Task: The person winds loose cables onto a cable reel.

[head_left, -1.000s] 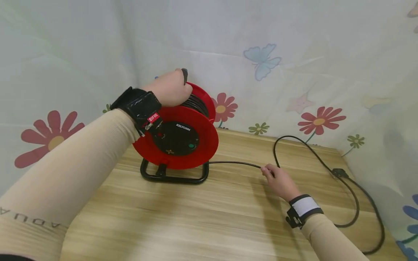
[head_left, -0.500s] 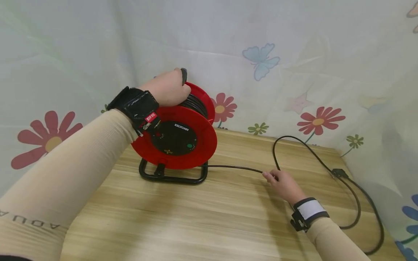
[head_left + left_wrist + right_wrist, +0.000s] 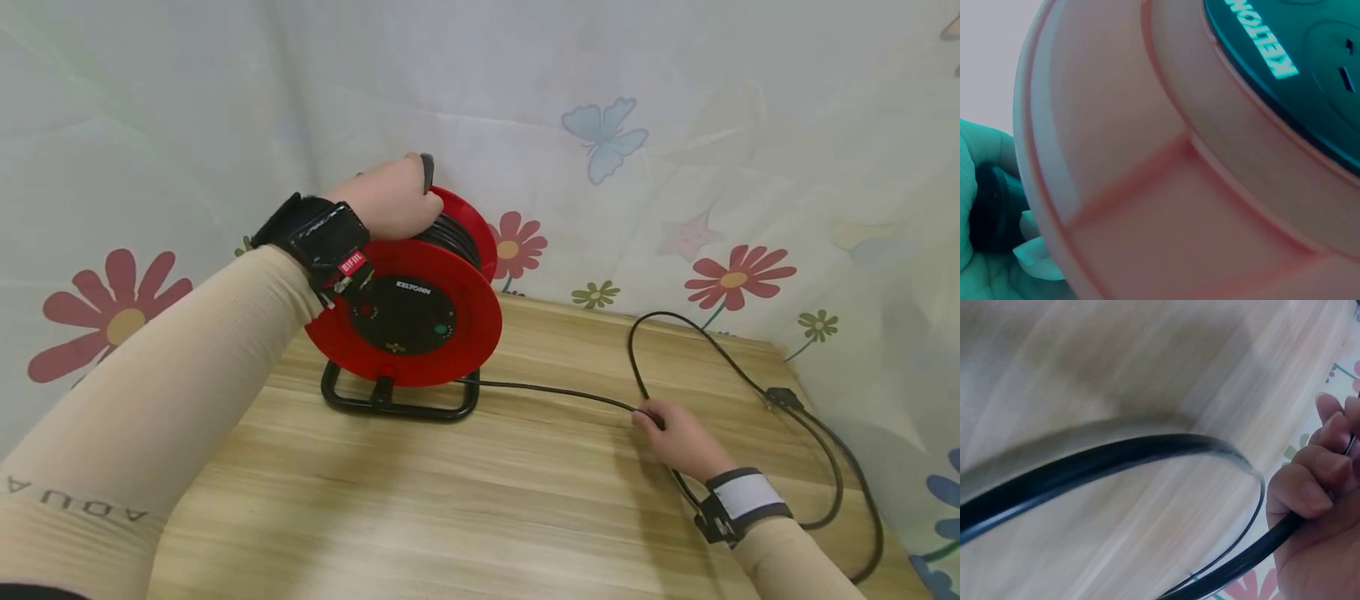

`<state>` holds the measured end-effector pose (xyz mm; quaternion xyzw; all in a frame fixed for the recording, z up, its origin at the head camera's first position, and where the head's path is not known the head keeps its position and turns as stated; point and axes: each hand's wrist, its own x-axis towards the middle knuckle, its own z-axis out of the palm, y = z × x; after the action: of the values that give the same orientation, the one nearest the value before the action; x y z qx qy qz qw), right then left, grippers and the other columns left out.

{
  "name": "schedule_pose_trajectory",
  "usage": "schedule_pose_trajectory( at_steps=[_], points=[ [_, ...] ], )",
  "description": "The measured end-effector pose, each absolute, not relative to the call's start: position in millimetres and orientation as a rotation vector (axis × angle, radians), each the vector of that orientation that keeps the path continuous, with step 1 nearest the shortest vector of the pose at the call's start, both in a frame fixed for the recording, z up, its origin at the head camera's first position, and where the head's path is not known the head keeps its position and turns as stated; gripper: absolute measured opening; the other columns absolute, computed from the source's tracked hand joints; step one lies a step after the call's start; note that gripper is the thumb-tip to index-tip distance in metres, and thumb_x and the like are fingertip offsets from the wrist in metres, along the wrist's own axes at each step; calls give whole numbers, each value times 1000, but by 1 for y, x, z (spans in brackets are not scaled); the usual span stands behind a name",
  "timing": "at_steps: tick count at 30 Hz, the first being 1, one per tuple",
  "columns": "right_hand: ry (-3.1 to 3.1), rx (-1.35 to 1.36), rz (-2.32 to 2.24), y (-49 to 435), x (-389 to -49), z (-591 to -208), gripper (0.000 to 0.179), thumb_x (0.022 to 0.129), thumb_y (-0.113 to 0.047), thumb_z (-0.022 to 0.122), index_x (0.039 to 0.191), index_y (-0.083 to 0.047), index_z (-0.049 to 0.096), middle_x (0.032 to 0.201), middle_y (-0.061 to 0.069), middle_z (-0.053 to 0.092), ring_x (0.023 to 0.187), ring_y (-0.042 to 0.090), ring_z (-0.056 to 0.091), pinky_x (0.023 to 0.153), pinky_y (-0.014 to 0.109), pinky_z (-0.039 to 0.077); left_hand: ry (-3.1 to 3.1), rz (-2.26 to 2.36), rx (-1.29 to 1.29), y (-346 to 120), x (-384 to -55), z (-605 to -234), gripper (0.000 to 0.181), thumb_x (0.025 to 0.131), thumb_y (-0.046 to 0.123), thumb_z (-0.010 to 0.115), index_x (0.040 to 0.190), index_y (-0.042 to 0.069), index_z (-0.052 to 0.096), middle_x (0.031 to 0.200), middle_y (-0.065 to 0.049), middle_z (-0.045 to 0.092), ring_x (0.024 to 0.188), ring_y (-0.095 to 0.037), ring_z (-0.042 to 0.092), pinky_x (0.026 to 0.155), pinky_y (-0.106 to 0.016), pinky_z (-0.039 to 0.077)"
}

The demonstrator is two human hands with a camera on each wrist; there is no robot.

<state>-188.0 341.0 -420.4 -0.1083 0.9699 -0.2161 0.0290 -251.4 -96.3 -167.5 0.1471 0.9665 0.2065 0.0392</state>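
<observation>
A red cable reel (image 3: pixel 480 321) with a black centre panel marked KELTONN stands upright on its black tube frame. My left hand (image 3: pixel 393 198) grips the black handle on top of it; the left wrist view shows the fingers curled round that black grip (image 3: pixel 999 209) behind the red disc. Black cable is wound on the drum, and a length of cable (image 3: pixel 555 390) runs out low from the reel to the right. My right hand (image 3: pixel 686 440) holds this cable between thumb and curled fingers. In the right wrist view the cable (image 3: pixel 1244 565) passes through the curled fingers.
The loose cable loops over the wooden table (image 3: pixel 450 517) at the right, with a black plug (image 3: pixel 783 398) near the right edge. A white curtain (image 3: pixel 480 83) printed with flowers and butterflies closes off the back and sides.
My right hand has moved right and a little toward me along with the cable, and the stretch between reel and hand is longer. The left hand stays on the handle.
</observation>
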Motion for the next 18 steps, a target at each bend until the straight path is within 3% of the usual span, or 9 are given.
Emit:
schedule_pose_trajectory(
  at_steps=[10,18],
  points=[
    [3044,-260,-616,346,-185,-417,26,100,-25,47,99,-3,60,70,6,52,58,16,45,50,31,38,2992,745,495,-99,-249,-173,19,92,13,33,99,0,45,79,-13,52,71,-27,54,62,-35,45],
    [3057,-203,-591,350,-186,-417,34,102,-29,42,107,-1,60,79,10,58,67,20,50,56,35,41,2957,814,504,-103,-251,-176,20,92,14,35,104,0,43,81,-13,51,73,-27,53,65,-36,44]
  ],
)
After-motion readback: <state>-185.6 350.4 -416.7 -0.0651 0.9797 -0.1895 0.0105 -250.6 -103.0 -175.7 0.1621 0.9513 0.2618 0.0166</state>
